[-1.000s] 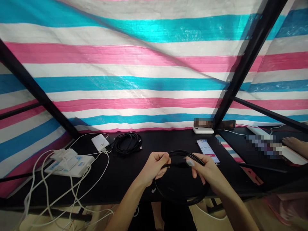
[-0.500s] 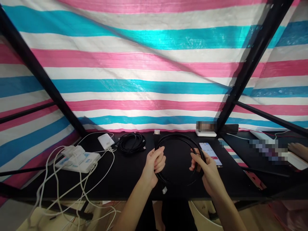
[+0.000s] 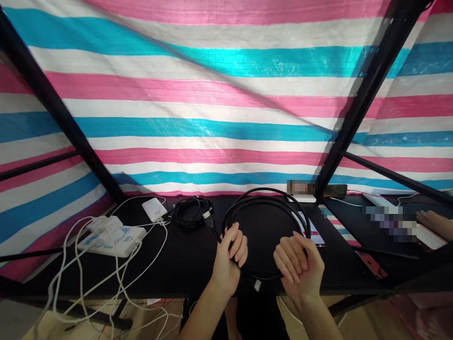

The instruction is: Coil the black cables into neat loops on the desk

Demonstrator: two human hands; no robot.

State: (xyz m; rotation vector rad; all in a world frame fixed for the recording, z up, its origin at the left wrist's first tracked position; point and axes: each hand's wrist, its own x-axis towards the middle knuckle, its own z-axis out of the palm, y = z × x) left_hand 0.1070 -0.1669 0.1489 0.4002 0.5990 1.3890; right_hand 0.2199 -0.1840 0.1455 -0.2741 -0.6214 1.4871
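Observation:
My left hand [image 3: 230, 257] is closed round the left side of a coiled black cable [image 3: 266, 200], held as an upright loop above the black table [image 3: 184, 257]. One plug end sticks out up and left of that fist, another hangs below it. My right hand [image 3: 299, 264] has its fingers curled loosely at the loop's lower right, touching the cable; the grip itself is hidden behind the fingers. A phone [image 3: 311, 232] with a lit screen lies behind the loop.
A second black cable bundle [image 3: 191, 211] lies at the table's back. A white charger [image 3: 154, 209], a white power strip [image 3: 111, 234] and tangled white cords sit left. Black frame bars cross the striped tarp. Another person's hand [image 3: 430, 218] rests at the far right.
The loop has been turned and raised, now standing wider and higher. The plug end that pointed up has swung left. My right hand has slid down to the loop's bottom right.

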